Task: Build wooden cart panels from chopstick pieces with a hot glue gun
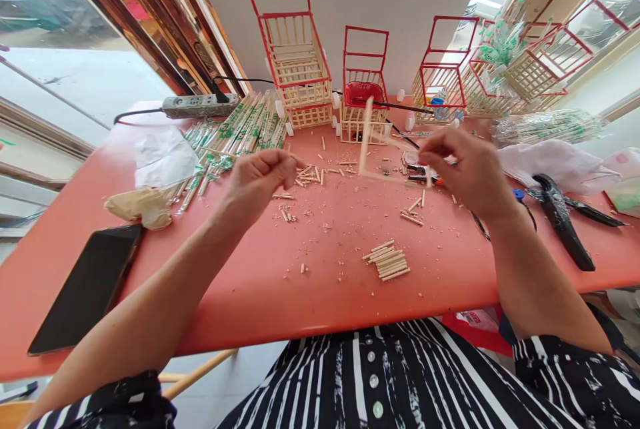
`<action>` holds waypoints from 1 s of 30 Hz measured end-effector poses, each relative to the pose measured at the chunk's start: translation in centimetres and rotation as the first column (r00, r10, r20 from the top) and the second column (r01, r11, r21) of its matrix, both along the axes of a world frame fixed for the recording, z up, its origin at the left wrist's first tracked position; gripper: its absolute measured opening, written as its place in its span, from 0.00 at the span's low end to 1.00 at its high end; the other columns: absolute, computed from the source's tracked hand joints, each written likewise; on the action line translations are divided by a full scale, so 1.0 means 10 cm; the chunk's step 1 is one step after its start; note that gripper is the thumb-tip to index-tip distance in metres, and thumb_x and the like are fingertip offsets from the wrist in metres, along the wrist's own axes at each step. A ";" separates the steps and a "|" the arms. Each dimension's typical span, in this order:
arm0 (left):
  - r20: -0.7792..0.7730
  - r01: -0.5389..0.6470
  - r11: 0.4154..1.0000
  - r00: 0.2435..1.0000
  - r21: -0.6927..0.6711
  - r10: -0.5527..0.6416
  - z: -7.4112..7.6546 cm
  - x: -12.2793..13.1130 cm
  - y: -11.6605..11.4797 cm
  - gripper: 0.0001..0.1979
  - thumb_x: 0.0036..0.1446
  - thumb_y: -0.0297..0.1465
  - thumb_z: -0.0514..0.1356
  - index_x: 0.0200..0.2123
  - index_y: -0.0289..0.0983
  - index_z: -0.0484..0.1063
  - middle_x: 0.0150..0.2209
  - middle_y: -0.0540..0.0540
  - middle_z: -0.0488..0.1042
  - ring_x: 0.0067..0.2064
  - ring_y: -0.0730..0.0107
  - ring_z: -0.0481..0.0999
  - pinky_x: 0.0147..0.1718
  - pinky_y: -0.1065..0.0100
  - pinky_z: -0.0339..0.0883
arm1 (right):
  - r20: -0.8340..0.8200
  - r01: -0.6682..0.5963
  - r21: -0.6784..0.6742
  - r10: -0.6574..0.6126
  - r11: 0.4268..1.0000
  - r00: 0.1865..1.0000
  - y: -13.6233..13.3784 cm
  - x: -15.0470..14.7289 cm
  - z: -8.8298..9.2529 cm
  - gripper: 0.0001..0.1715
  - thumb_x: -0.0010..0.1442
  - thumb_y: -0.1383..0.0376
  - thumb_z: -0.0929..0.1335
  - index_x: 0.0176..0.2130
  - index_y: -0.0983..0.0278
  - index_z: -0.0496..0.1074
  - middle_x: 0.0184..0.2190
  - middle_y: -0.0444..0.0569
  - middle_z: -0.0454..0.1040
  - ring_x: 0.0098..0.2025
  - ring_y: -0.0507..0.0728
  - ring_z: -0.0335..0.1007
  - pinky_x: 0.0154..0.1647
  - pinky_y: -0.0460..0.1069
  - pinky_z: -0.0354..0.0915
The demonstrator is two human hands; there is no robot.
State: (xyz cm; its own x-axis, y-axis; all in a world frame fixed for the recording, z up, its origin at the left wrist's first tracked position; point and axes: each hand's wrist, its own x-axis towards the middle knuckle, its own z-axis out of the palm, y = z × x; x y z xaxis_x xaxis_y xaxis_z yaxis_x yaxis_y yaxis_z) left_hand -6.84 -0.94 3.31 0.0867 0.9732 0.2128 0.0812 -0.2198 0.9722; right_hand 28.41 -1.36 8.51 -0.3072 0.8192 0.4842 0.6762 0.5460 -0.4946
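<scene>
My right hand (460,165) pinches a frame of thin wooden sticks (365,142), raised above the table and smeared by motion. Its tall side stands away from my fingers, towards the middle. To the left, my left hand (263,179) is closed with fingertips pressed together; what they hold, if anything, is too small to make out. Short cut sticks (313,175) and crumbs of wood lie just beyond that hand. Nearer to me is a small pile of cut sticks (387,260), laid side by side.
Small stick-built carts with red rims (300,62) stand along the wall. Wrapped chopsticks (250,122) and a power strip (200,106) lie at back left, a phone (90,285) at front left. Black-handled cutters (563,222) lie at right on the orange table (300,305).
</scene>
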 end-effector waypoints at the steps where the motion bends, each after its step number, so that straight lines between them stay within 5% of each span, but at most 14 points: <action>1: 0.044 -0.080 0.996 0.996 0.031 0.078 0.01 -0.08 0.04 0.17 0.56 0.47 0.74 0.31 0.40 0.79 0.19 0.54 0.65 0.23 0.76 0.62 0.26 0.65 0.58 | -0.072 0.058 0.030 -0.055 0.998 0.996 0.00 0.06 0.04 0.04 0.68 0.63 0.73 0.39 0.58 0.74 0.34 0.47 0.79 0.34 0.56 0.72 0.40 0.54 0.68; 4: -0.096 -0.292 0.947 0.947 0.131 0.305 0.06 -0.31 0.11 0.17 0.63 0.47 0.69 0.29 0.41 0.79 0.16 0.57 0.58 0.21 0.78 0.57 0.26 0.64 0.51 | -0.252 0.129 0.049 -0.113 0.990 0.961 -0.02 0.17 0.11 0.06 0.67 0.61 0.74 0.39 0.58 0.74 0.34 0.47 0.78 0.34 0.56 0.72 0.38 0.54 0.69; 7: -0.552 -0.290 0.924 0.741 0.250 0.382 0.11 -0.43 0.11 0.14 0.64 0.40 0.67 0.28 0.40 0.80 0.22 0.53 0.68 0.28 0.72 0.70 0.31 0.62 0.57 | -0.297 0.044 -0.031 -0.051 0.999 0.953 -0.03 0.15 0.07 0.06 0.67 0.60 0.74 0.38 0.57 0.74 0.33 0.46 0.78 0.33 0.55 0.73 0.37 0.53 0.71; 9: -0.604 -0.218 0.907 0.687 0.359 0.404 0.15 -0.37 0.08 0.05 0.55 0.32 0.72 0.37 0.40 0.85 0.37 0.49 0.81 0.35 0.68 0.75 0.36 0.61 0.65 | -0.282 -0.013 -0.064 -0.005 0.998 0.959 -0.05 0.08 0.03 0.06 0.67 0.61 0.73 0.38 0.58 0.74 0.33 0.44 0.77 0.33 0.54 0.73 0.37 0.52 0.71; 11: -0.543 -0.018 0.964 0.824 0.264 0.164 0.20 -0.18 0.03 0.28 0.55 0.34 0.74 0.60 0.43 0.81 0.67 0.41 0.75 0.41 0.66 0.79 0.38 0.61 0.73 | -0.246 -0.038 -0.054 0.023 0.998 0.969 -0.07 0.00 0.00 0.05 0.67 0.62 0.72 0.38 0.59 0.74 0.33 0.45 0.77 0.34 0.54 0.73 0.38 0.52 0.70; 13: -0.352 0.261 0.964 0.908 0.047 -0.229 0.26 0.10 -0.04 0.42 0.55 0.39 0.76 0.72 0.50 0.69 0.74 0.38 0.67 0.42 0.66 0.80 0.36 0.62 0.76 | -0.206 -0.052 -0.028 0.045 0.998 0.978 -0.11 -0.07 -0.02 0.04 0.69 0.63 0.72 0.39 0.59 0.74 0.33 0.45 0.77 0.34 0.54 0.72 0.38 0.52 0.70; 15: -0.164 0.484 0.873 0.857 -0.064 -0.488 0.27 0.44 -0.10 0.52 0.50 0.40 0.79 0.76 0.53 0.63 0.74 0.36 0.66 0.43 0.65 0.80 0.36 0.63 0.77 | -0.169 -0.075 -0.008 0.073 0.997 0.983 -0.15 -0.14 -0.03 0.06 0.70 0.62 0.72 0.38 0.60 0.74 0.32 0.44 0.77 0.33 0.53 0.70 0.38 0.51 0.69; 18: 0.061 0.695 0.700 0.715 -0.164 -0.696 0.22 0.91 -0.16 0.51 0.50 0.42 0.80 0.75 0.51 0.64 0.68 0.34 0.73 0.41 0.66 0.81 0.37 0.63 0.76 | -0.132 -0.106 0.023 0.108 0.994 0.985 -0.19 -0.19 -0.04 0.06 0.71 0.62 0.71 0.38 0.60 0.73 0.32 0.43 0.76 0.33 0.53 0.69 0.39 0.51 0.67; 21: 0.184 0.744 0.633 0.667 -0.215 -0.722 0.16 1.13 -0.20 0.33 0.56 0.50 0.76 0.60 0.39 0.80 0.41 0.41 0.82 0.34 0.69 0.76 0.35 0.64 0.71 | -0.112 -0.105 0.032 0.108 0.994 0.988 -0.18 -0.18 -0.04 0.07 0.71 0.62 0.71 0.38 0.60 0.73 0.32 0.44 0.76 0.33 0.53 0.69 0.39 0.51 0.67; 25: 0.193 0.651 0.721 0.759 -0.238 -0.622 0.26 0.94 -0.23 0.26 0.60 0.58 0.69 0.32 0.38 0.80 0.20 0.54 0.60 0.23 0.73 0.59 0.25 0.64 0.56 | -0.023 -0.007 -0.016 0.007 1.000 1.000 -0.10 -0.04 -0.04 0.06 0.71 0.62 0.70 0.39 0.59 0.73 0.34 0.47 0.79 0.34 0.56 0.71 0.39 0.52 0.66; 30: 0.198 0.306 0.937 0.942 -0.166 -0.272 0.59 0.31 -0.27 0.24 0.50 0.53 0.77 0.25 0.44 0.73 0.18 0.57 0.45 0.20 0.74 0.47 0.22 0.63 0.45 | 0.105 0.054 0.014 -0.055 0.998 0.993 0.00 0.10 -0.08 0.04 0.70 0.64 0.69 0.39 0.59 0.74 0.34 0.48 0.80 0.33 0.57 0.71 0.39 0.52 0.64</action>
